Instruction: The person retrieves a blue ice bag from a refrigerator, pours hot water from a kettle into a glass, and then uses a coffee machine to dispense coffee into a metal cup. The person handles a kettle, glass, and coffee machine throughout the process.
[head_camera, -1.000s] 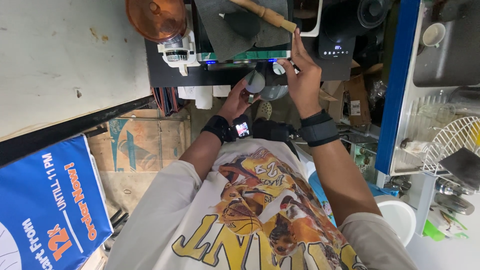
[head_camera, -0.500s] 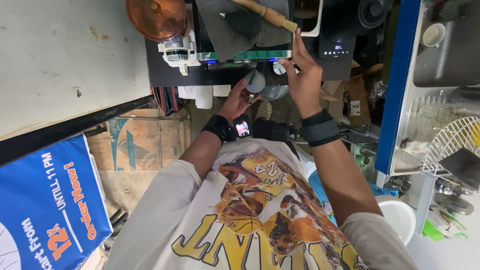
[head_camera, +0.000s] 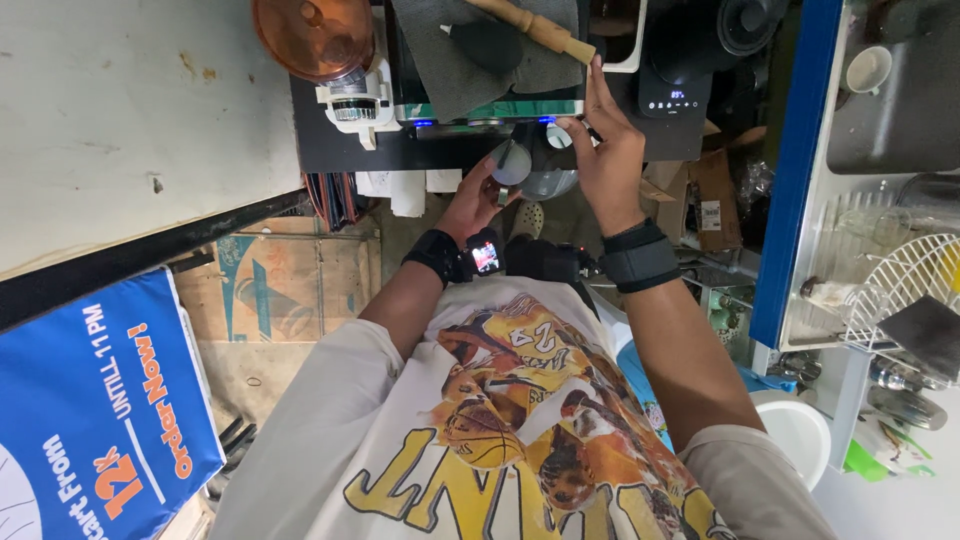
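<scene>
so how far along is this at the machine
Done: a grey cloth already lies on the black machine. In hand: the left hand holds a grey round part under its front edge while the right hand touches that edge. The part does not look seated yet.

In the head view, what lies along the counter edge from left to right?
Orange-domed container → grey cloth → left hand → right hand → black kettle base with display → blue post → white wire rack.

left hand (head_camera: 478, 200) holds small silver cup (head_camera: 511, 162) under black machine (head_camera: 480, 100), right hand (head_camera: 607, 150) touching machine front; grey cloth (head_camera: 470, 50) on top
</scene>
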